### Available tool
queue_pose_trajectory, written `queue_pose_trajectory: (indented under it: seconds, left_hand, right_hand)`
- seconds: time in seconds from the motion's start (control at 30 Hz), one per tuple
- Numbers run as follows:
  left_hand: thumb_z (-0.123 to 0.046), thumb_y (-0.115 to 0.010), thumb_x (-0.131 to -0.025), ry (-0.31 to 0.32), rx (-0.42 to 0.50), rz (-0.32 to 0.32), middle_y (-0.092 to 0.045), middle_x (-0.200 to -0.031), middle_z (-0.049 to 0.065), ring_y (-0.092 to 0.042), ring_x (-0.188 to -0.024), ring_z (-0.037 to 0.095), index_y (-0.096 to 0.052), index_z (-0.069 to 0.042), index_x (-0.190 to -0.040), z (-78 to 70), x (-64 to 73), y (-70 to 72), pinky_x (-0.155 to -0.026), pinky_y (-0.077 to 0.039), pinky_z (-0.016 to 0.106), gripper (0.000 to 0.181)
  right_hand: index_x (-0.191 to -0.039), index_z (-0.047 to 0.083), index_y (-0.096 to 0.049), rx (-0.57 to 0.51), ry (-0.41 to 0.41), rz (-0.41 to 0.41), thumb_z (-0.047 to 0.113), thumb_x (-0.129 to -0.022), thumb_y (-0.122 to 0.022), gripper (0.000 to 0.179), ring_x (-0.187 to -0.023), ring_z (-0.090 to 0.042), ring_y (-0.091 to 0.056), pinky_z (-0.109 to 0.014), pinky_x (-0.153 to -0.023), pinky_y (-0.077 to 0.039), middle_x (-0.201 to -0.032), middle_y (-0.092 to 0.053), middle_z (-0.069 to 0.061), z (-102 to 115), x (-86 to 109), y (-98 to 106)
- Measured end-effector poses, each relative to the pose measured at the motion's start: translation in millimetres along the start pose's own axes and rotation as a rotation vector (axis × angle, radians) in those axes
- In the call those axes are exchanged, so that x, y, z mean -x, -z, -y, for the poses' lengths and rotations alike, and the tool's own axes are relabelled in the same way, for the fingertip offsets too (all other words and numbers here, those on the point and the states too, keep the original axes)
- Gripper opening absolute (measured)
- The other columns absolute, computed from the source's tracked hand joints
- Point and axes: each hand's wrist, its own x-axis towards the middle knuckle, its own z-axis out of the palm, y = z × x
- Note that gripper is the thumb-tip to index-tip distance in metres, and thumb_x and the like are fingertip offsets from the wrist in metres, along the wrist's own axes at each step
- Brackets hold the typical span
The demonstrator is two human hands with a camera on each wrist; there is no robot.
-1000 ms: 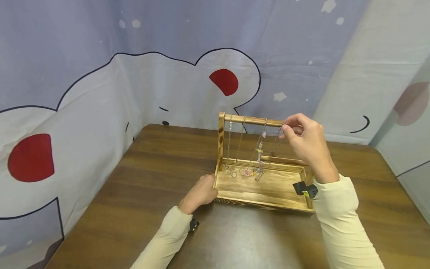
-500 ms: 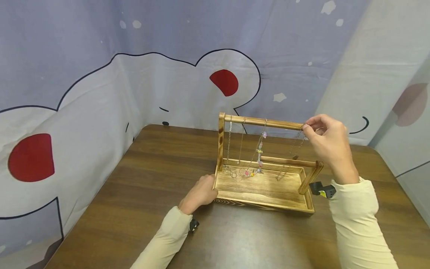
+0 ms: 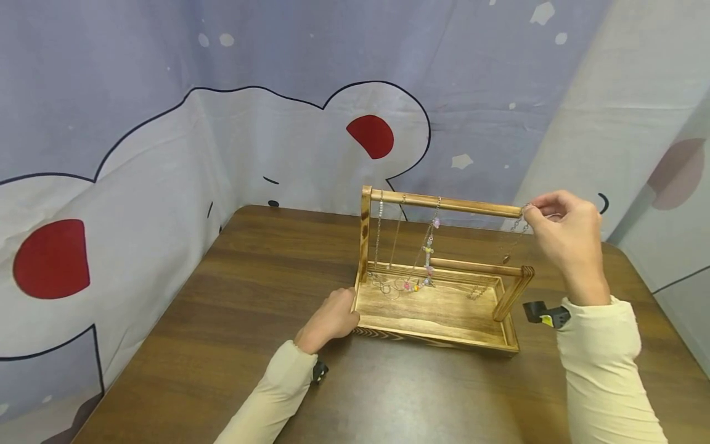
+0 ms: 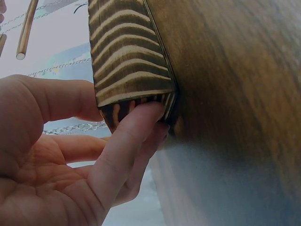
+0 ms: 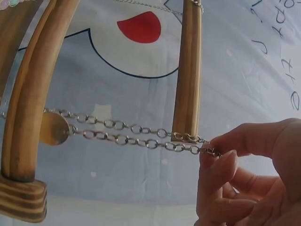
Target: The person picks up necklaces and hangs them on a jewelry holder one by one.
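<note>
My right hand pinches a silver chain necklace between thumb and fingertips, right at the free end of the upper bar of a wooden jewelry stand. In the right wrist view the necklace's two strands run past the bar's end, with a round brass-coloured pendant beside the lower bar. At the stand's left end, my left hand grips the corner of its base tray. The left wrist view shows fingers pressed on the tray's striped end.
Several other necklaces hang from the upper bar, one with pearl-like beads and one with pastel beads. A lower bar and slanted post rise at the tray's right. Brown table surrounds the stand; a printed curtain stands behind.
My right hand has moved right along the upper bar with the chain necklace, from well inside the bar to its free end. The left hand has stayed on the tray.
</note>
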Motion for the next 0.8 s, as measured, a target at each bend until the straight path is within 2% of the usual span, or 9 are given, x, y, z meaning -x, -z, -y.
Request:
queue_pose_trajectory:
  seconds: [0.17, 0.37, 0.8]
  left_hand:
    - [-0.001, -0.053, -0.073, 0.006, -0.003, 0.004, -0.052, -0.077, 0.009, -0.048, -0.069, 0.02, -0.057, 0.001, -0.088, -0.1, -0.2, 0.1, -0.062, -0.044, 0.038, 0.015]
    - [-0.001, -0.053, -0.074, 0.011, 0.006, 0.009, -0.052, -0.076, 0.008, -0.047, -0.068, 0.02, -0.057, 0.0, -0.088, -0.5, -0.3, 0.0, -0.06, -0.043, 0.037, 0.015]
    - [-0.001, -0.053, -0.074, 0.014, 0.003, 0.016, -0.052, -0.079, 0.009, -0.047, -0.07, 0.021, -0.056, 0.002, -0.089, -0.8, 0.4, 0.7, -0.062, -0.043, 0.037, 0.016]
  right_hand:
    - [-0.093, 0.008, -0.065, 0.02, -0.035, -0.02, 0.025, -0.083, -0.061, 0.02, -0.058, 0.006, -0.052, -0.016, -0.055, -0.039, -0.066, -0.051, 0.024, -0.9, -2.8, 1.7]
    - [-0.094, 0.009, -0.065, 0.061, -0.047, -0.017, 0.028, -0.083, -0.059, 0.023, -0.06, 0.005, -0.051, -0.019, -0.056, -0.038, -0.071, -0.054, 0.018, -0.5, -7.6, 0.6]
    - [-0.093, 0.008, -0.064, 0.053, 0.002, -0.025, 0.023, -0.083, -0.057, 0.02, -0.058, 0.002, -0.051, -0.021, -0.057, -0.037, -0.079, -0.062, 0.001, 12.9, -8.9, -10.2]
